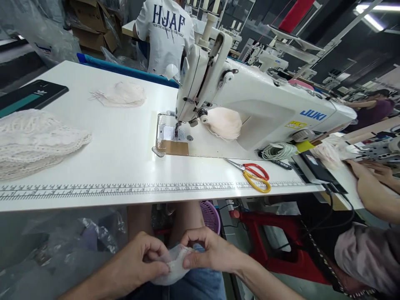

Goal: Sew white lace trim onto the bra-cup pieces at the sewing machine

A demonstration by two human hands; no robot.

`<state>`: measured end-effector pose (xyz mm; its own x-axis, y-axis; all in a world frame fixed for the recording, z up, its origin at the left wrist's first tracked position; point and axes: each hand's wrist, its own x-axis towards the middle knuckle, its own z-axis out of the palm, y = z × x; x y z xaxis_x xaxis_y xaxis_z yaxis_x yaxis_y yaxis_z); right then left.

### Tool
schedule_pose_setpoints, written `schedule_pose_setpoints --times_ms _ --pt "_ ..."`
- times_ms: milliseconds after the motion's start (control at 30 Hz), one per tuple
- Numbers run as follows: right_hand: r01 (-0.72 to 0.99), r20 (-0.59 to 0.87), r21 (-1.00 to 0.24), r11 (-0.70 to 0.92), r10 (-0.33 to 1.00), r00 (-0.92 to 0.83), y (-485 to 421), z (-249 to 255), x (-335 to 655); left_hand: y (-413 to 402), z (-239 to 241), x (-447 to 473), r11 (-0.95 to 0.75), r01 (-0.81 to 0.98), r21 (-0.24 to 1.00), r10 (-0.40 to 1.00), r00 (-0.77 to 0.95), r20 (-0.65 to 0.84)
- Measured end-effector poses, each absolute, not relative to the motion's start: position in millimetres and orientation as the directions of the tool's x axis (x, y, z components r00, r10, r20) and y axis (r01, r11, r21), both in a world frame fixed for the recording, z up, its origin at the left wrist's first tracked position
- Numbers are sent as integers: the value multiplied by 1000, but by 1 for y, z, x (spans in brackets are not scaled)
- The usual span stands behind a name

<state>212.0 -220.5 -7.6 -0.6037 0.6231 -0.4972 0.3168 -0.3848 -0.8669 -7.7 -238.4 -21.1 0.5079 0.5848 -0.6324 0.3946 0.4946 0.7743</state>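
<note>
Over my lap, below the table's front edge, both hands pinch a small piece of thin white fabric with a lace-like edge. My left hand grips its left side between thumb and fingers. On the right side, my right hand holds the upper edge between thumb and forefinger. The fabric's far side and some fingertips are hidden. Beyond my hands stands a white sewing machine, its presser foot over the metal needle plate with no fabric under it.
White lace pieces are stacked on the table's left. A pale piece lies farther back, another behind the needle. Scissors rest near the printed ruler. A co-worker's arm is at right; another person sits ahead.
</note>
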Motion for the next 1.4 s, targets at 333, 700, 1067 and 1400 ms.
schedule_pose_setpoints --times_ms 333,700,1067,1400 --pt "309 -537 -840 -446 609 -584 -223 -12 205 -240 -22 -15 480 437 761 579 494 -649" --pt "277 -525 -846 -455 629 -573 -221 -15 208 -235 -24 -12 475 452 755 536 532 -656" --pt "215 -529 -831 -513 608 -592 -219 -21 209 -231 -19 -5 482 411 774 536 560 -631" --pt "229 -534 -831 -507 610 -586 -220 -18 211 -230 -24 14 540 343 769 569 524 -633"
